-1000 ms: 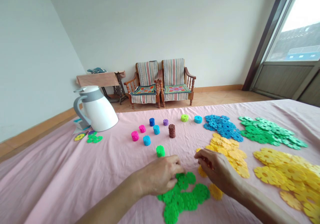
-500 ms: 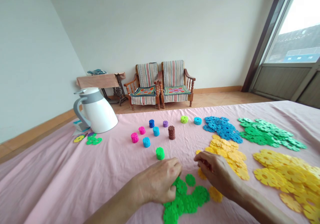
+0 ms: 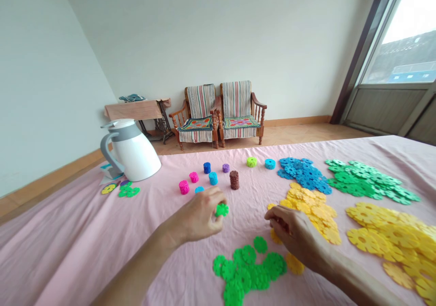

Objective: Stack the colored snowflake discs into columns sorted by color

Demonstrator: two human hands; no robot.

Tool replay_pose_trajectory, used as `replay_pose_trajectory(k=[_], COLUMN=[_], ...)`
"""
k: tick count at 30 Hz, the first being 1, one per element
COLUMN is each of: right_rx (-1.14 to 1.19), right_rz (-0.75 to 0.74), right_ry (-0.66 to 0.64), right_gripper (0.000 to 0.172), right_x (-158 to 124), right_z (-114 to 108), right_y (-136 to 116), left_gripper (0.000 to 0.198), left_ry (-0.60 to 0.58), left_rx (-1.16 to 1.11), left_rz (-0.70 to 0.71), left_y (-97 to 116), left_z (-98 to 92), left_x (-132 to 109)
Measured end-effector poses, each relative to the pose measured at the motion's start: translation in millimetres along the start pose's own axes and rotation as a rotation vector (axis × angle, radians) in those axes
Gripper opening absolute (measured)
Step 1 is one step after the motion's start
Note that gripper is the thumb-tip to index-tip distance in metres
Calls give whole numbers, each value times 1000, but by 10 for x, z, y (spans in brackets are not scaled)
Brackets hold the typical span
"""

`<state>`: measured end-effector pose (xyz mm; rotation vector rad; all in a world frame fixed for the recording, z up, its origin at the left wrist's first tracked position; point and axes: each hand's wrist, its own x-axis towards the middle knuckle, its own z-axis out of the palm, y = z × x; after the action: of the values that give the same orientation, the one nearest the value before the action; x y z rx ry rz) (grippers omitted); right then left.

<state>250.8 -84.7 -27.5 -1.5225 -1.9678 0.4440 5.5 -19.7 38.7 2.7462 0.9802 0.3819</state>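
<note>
My left hand (image 3: 200,215) is pinched on a green flower-shaped disc (image 3: 222,210), tilted between thumb and fingers. It is at the spot of the short green stack, which I cannot make out behind the hand and disc. Below it lies a loose spread of green flower-shaped discs (image 3: 243,274). My right hand (image 3: 296,233) rests by the left side of the yellow discs (image 3: 311,208), its fingers curled together; what they hold, if anything, is hidden. Beyond the hands stand small disc stacks, among them a brown stack (image 3: 234,180) and a pink stack (image 3: 184,187).
A white-and-grey jug (image 3: 136,153) stands at the left, beside a few loose discs (image 3: 129,190). Blue discs (image 3: 303,175), green discs (image 3: 368,181) and a large yellow pile (image 3: 395,240) lie at the right on the pink cloth (image 3: 85,251). Two chairs (image 3: 240,110) stand beyond.
My left hand has moved up and left from the loose green discs to the green stack, now with a green disc in its fingers. My right hand has stayed in place.
</note>
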Motion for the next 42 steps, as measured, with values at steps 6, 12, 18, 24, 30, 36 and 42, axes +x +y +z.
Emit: replay_pose_trajectory(k=[6, 12, 18, 24, 30, 36, 42], right_rx=[5, 4, 4, -10, -22, -6, -17], right_rz=[-5, -12, -25, -37, -36, -43, -45], right_ry=[0, 4, 16, 27, 27, 28, 22], right_gripper=[18, 18, 18, 19, 18, 18, 20], right_x=[-13, 0, -6, -9, -1, -11, -18], right_z=[-10, 5, 9, 4, 1, 24, 9], right_y=[3, 36, 45, 35, 27, 45, 40], left_gripper=[20, 22, 19, 32, 20, 18, 15], left_ry=[53, 21, 44, -315, -344, -312, -238], left_rx=[-20, -12, -50, -217, -115, -56, -53], left_rz=[-48, -62, -13, 169, 189, 186, 165], left_y=[-289, -326, -96, 262, 354, 415, 389], left_z=[94, 115, 8, 142, 264, 278, 279], left_x=[69, 61, 43, 13, 19, -1, -12])
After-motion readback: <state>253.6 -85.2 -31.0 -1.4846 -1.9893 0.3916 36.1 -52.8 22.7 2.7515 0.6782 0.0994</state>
